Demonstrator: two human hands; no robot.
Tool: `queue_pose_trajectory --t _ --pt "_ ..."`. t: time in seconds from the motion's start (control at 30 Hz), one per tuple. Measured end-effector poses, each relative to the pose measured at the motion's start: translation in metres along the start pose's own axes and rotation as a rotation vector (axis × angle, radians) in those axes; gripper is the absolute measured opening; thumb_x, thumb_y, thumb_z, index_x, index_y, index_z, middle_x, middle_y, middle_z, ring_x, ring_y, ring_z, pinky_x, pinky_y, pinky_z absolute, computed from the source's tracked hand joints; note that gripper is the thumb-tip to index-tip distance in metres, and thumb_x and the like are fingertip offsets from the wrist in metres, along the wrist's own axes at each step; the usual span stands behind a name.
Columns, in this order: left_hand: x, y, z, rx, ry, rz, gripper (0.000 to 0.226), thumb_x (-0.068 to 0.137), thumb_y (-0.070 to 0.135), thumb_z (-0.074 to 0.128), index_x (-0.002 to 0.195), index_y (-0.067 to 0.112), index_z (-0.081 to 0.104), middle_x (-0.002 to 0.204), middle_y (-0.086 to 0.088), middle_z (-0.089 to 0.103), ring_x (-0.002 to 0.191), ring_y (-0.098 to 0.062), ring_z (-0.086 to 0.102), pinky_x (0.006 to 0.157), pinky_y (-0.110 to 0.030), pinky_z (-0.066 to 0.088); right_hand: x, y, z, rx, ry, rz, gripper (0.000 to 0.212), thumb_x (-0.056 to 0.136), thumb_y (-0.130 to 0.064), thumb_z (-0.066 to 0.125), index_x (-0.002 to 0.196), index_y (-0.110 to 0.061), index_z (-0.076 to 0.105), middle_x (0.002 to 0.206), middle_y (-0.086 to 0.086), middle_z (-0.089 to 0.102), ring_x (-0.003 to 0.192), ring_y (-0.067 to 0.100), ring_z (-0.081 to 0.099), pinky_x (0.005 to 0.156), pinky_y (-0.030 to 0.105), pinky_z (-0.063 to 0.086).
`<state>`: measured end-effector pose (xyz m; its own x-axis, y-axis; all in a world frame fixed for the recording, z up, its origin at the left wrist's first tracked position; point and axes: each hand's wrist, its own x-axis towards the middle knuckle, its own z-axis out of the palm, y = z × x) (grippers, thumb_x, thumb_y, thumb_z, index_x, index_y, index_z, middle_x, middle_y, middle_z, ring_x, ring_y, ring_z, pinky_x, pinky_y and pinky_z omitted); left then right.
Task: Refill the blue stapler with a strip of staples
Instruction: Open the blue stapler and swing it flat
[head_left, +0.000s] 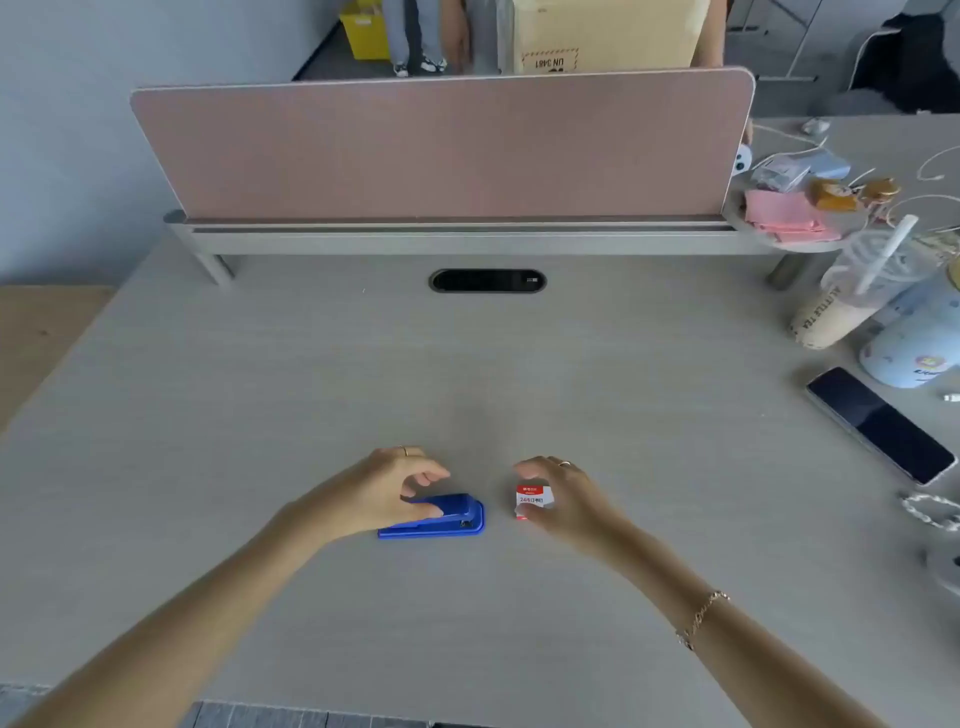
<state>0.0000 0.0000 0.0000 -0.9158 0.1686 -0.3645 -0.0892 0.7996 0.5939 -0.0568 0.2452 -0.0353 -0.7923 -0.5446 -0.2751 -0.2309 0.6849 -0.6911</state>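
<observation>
The blue stapler lies closed on the grey desk near the front middle, its length running left to right. My left hand curls over its left part, thumb against the near side of the top and fingers bent above it. Just to the right, a small red and white staple box rests on the desk. My right hand grips that box between thumb and fingers. No loose strip of staples shows.
A pink divider panel closes off the desk's far edge, with a cable slot in front of it. At the right stand a drink cup, a pale blue mug and a black phone.
</observation>
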Motion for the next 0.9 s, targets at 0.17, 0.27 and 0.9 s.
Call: queue_pose_trajectory --t 0.17,0.27,0.9 --pt "0.012 -0.007 0.016 0.127 -0.032 0.068 0.038 0.081 0.037 0.071 0.117 0.033 0.061 0.11 0.016 0.06 0.092 0.001 0.059 0.085 -0.021 0.05 0.014 0.016 0.02 -0.095 0.024 -0.137 0.031 0.081 -0.022 0.063 0.112 -0.017 0.059 0.114 0.003 0.065 0.107 0.023 0.053 0.096 0.03 0.039" --pt "0.015 -0.013 0.019 0.129 0.018 0.097 0.037 0.079 0.039 0.071 0.114 0.036 0.062 0.107 0.017 0.061 0.09 0.003 0.057 0.08 -0.019 0.049 0.025 0.023 0.033 -0.114 0.038 -0.196 0.033 0.078 -0.031 0.066 0.109 -0.023 0.061 0.114 0.0 0.066 0.112 0.017 0.05 0.093 0.025 0.032" --pt "0.012 -0.022 0.044 0.359 0.249 0.301 0.022 0.086 0.043 0.061 0.107 0.037 0.065 0.092 0.01 0.061 0.077 -0.003 0.051 0.068 -0.025 0.044 0.034 0.006 0.065 0.006 0.108 -0.299 0.023 0.072 -0.041 0.072 0.06 -0.027 0.06 0.061 -0.003 0.059 0.06 0.008 0.048 0.061 0.018 0.03"
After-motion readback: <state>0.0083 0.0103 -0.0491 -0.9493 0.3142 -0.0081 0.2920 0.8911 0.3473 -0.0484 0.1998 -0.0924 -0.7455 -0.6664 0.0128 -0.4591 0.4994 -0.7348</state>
